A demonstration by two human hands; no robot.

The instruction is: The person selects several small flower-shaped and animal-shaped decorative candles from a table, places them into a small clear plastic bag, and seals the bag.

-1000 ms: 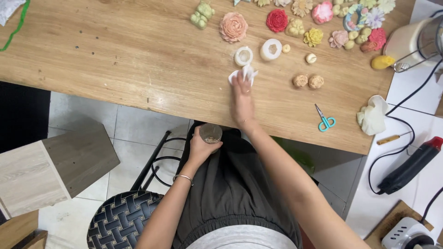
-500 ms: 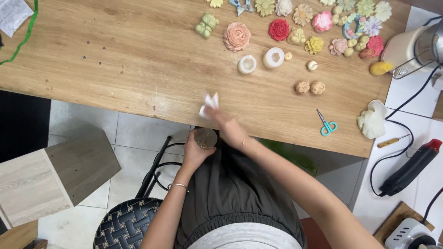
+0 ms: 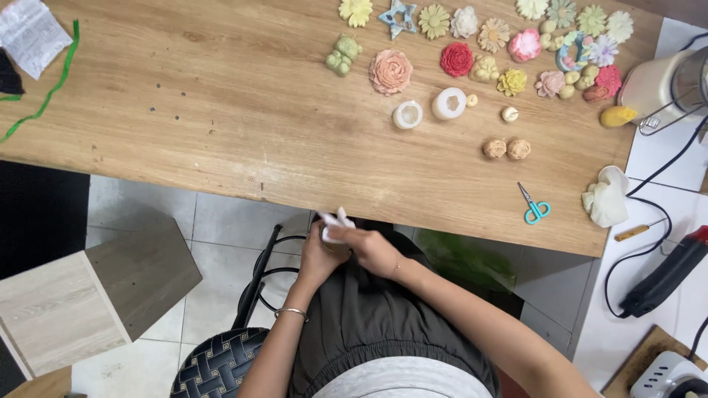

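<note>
Wooden table [image 3: 221,125] over tiled floor, flower-shaped pieces along its far edge, two white round moulds [image 3: 428,109] and teal scissors [image 3: 534,210] nearer. Both hands sit below the table edge over the lap. Left hand [image 3: 318,258] wraps a small cup-like object, mostly hidden. Right hand [image 3: 371,249] pinches a white crumpled piece [image 3: 336,223] on top of it.

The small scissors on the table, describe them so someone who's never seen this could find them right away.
Start at the wooden table and follow its near edge toward the right end. The scissors lie flat there, alone, below two round tan pieces and left of a white lump. Their turquoise handles set them apart.
</note>
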